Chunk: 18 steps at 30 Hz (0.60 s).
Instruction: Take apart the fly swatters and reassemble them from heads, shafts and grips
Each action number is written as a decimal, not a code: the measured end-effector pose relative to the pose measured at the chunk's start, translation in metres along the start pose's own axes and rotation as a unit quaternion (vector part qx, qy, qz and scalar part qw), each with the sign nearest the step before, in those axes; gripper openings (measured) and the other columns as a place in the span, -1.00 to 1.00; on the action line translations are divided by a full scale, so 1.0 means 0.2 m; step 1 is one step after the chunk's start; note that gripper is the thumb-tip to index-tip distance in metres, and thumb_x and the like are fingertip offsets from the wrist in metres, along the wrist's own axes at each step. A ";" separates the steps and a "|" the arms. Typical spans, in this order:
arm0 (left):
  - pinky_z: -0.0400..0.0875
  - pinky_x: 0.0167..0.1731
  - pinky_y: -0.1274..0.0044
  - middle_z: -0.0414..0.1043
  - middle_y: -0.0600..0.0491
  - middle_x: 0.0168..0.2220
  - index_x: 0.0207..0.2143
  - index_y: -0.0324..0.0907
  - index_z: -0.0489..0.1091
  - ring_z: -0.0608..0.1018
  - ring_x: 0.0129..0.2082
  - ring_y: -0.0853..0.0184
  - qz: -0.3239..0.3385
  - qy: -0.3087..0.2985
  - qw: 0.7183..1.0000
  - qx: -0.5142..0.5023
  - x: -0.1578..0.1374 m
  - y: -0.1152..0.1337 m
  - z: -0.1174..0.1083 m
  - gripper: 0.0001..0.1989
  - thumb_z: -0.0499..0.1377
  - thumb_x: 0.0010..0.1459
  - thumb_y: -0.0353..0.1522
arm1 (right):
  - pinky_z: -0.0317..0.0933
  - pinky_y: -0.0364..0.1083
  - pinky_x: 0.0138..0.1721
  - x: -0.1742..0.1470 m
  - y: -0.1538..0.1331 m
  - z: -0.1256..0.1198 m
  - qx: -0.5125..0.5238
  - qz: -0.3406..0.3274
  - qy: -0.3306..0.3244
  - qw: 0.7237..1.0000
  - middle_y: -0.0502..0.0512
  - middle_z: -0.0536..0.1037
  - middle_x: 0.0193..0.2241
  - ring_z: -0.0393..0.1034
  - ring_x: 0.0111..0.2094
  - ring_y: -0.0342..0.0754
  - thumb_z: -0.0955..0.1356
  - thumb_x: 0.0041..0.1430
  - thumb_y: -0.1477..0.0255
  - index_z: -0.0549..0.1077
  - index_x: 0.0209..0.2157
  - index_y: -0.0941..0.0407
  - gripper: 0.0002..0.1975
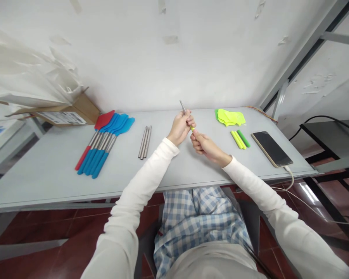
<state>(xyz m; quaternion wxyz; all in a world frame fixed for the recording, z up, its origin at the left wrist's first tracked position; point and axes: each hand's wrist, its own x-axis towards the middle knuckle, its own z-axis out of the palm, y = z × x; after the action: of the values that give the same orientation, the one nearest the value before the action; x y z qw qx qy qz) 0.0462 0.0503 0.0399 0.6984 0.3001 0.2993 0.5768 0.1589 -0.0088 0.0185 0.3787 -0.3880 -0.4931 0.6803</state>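
Note:
My left hand (180,127) is closed around a thin metal rod (182,105), whose bare tip sticks out above the fingers. My right hand (206,145) grips a yellow-green handle sleeve (192,128), mostly hidden in the fingers. Rod and sleeve lie in one line between the two hands; how far one sits inside the other is covered. Right of my hands lie two yellow-green sleeves (238,140) beside a green sleeve (243,138). Behind them rests a pile of yellow-green spatula heads (231,117). To the left, three metal rods (145,142) lie side by side.
On the left of the grey table (125,170) lie a red spatula (87,149) and several blue spatulas (107,143). A cardboard box (72,112) stands behind them. At the right, a phone (272,148) has a white cable (291,178) plugged in. A white wall borders the back edge.

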 end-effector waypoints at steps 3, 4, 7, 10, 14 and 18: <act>0.13 -0.62 0.72 0.02 0.28 -0.62 -0.36 -0.20 0.23 0.14 -0.69 0.60 -0.017 -0.002 1.000 -0.007 0.03 -0.03 -0.01 -0.82 0.07 0.34 -0.37 | -0.36 -0.23 -0.65 0.01 -0.01 0.01 0.012 0.011 0.026 1.000 -0.24 -0.09 -0.63 -0.29 -0.66 -0.31 0.32 0.19 0.00 0.09 -0.48 0.07 -0.51; 0.12 -0.63 0.73 0.02 0.28 -0.63 -0.37 -0.20 0.23 0.14 -0.69 0.60 -0.026 -0.005 1.000 -0.009 0.04 -0.04 -0.01 -0.82 0.07 0.34 -0.36 | -0.36 -0.23 -0.65 0.01 -0.01 0.02 0.017 0.014 0.033 0.999 -0.24 -0.09 -0.63 -0.29 -0.66 -0.31 0.32 0.20 0.01 0.09 -0.48 0.07 -0.52; 0.08 -0.66 0.73 0.00 0.28 -0.64 -0.40 -0.20 0.22 0.11 -0.71 0.60 -0.043 0.009 0.999 -0.026 0.11 -0.02 -0.03 -0.79 0.05 0.35 -0.39 | -0.38 -0.24 -0.66 -0.01 0.00 0.04 0.048 0.027 0.036 0.998 -0.25 -0.11 -0.63 -0.31 -0.66 -0.31 0.31 0.24 0.07 0.08 -0.48 0.07 -0.55; 0.00 -0.70 0.75 -0.11 0.29 -0.67 -0.48 -0.17 0.11 0.02 -0.75 0.59 -0.005 0.127 0.990 -0.065 0.21 0.12 -0.10 -0.69 -0.08 0.39 -0.45 | -0.39 -0.24 -0.68 -0.11 0.02 0.03 0.089 0.093 -0.034 0.991 -0.25 -0.12 -0.64 -0.35 -0.66 -0.29 0.28 0.26 0.09 0.08 -0.48 0.06 -0.58; -0.03 -0.72 0.74 -0.06 0.28 -0.66 -0.44 -0.20 0.20 0.02 -0.75 0.59 0.008 0.112 0.994 0.014 0.23 0.31 -0.23 -0.74 -0.05 0.37 -0.41 | -0.34 -0.25 -0.70 -0.23 0.04 -0.11 0.041 0.047 -0.004 0.998 -0.25 -0.08 -0.63 -0.31 -0.68 -0.28 0.26 0.23 0.03 0.20 -0.35 0.07 -0.63; 0.19 -0.60 0.68 0.24 0.13 -0.53 -0.36 -0.26 0.32 0.23 -0.65 0.55 -0.073 0.084 0.948 0.299 0.10 0.24 -0.34 -0.95 0.13 0.14 -0.54 | 0.02 -0.19 -0.62 -0.20 0.06 -0.33 -0.237 -0.025 0.182 0.954 -0.15 0.26 -0.58 0.08 -0.67 -0.17 0.22 0.27 0.16 0.14 -0.07 0.05 -0.68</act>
<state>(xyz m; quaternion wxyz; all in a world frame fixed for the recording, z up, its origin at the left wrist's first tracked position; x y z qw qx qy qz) -0.0325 0.0818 0.0306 0.5893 0.4231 0.5362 0.4316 0.2331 -0.0231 -0.0004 0.3763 -0.5716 -0.5721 0.4521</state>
